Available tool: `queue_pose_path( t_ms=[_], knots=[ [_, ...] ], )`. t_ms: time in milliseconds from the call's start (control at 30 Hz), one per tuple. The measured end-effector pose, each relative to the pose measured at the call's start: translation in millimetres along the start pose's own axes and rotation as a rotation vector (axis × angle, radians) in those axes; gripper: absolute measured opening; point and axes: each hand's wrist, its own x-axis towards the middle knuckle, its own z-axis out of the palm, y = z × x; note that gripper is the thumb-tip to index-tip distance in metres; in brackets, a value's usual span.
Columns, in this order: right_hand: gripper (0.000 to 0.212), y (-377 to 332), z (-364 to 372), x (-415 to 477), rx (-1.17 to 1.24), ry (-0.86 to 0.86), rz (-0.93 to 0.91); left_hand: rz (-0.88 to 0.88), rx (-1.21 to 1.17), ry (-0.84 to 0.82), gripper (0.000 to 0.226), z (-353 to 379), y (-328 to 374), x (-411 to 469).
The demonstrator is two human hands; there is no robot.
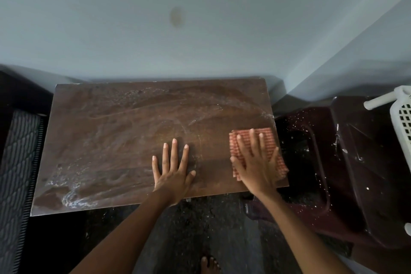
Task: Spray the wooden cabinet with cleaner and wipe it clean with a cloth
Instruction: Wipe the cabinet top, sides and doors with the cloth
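One checked cloth [268, 138] on wooden cabinet [111, 140], pressed under flat right hand [255, 169], fingers straight, cloth partly hidden | left hand [173, 176] flat, spread, on wet-streaked top beside it | beyond right hand: dark plastic stool [360, 162]; white basket [403, 122], cut off

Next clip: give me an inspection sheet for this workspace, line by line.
Surface: brown wooden cabinet top, wet with foamy streaks, thickest at its near left corner.
Job's things: red checked cloth flat near the right edge; no spray bottle seen.
Clutter: nothing seen.
Hands: left hand flat on bare wood; right hand pressing the cloth, fingers straight.
Cables: nothing seen.
Surroundings: pale blue-grey wall; speckled maroon plastic seat and white plastic basket at right; grey quilted item at left.
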Motion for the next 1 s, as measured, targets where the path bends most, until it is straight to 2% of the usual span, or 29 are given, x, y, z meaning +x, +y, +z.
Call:
queue_pose_path(
  t_ms=[167, 267, 333, 467, 567, 633, 700, 767, 867, 1000],
  knots=[
    [0.068, -5.6, -20.0, 62.0, 0.078, 0.009, 0.207, -0.003, -0.009, 0.003, 0.076, 1.6, -0.7, 0.0],
    [0.062, -31.6, -25.6, 100.1, 0.096, -0.013, 0.225, -0.007, -0.001, 0.006, 0.074, 2.7, -1.6, -0.8],
    [0.061, -51.0, -28.0, 112.4, 0.094, -0.004, 0.166, -0.008, 0.001, 0.008, 0.074, 3.2, 0.3, 0.4],
    [0.061, -74.4, -22.1, 101.1, 0.046, 0.003, -0.077, -0.003, 0.016, 0.007, 0.075, 3.6, 0.5, 0.6],
    [0.065, -56.5, -14.4, 77.3, -0.043, -0.023, -0.279, -0.007, 0.006, 0.005, 0.076, 1.9, 1.0, 0.5],
    [0.069, -31.7, -10.1, 67.0, -0.075, -0.029, -0.328, -0.009, 0.004, 0.002, 0.077, 1.1, 0.6, 0.0],
    [0.069, -5.3, -10.6, 66.2, -0.080, -0.027, -0.247, -0.011, 0.011, 0.002, 0.076, 0.3, 0.1, -1.0],
    [0.066, 13.8, -15.2, 77.8, -0.058, -0.030, -0.077, -0.016, 0.021, 0.002, 0.069, 0.1, -0.2, -1.7],
    [0.064, 14.0, -29.9, 116.5, 0.043, -0.030, 0.129, -0.018, 0.015, -0.005, 0.066, -2.4, 1.1, -2.2],
    [0.063, -19.3, -43.6, 166.3, 0.088, -0.041, 0.161, -0.009, 0.023, -0.001, 0.064, -2.1, 1.7, -2.1]
  ],
)
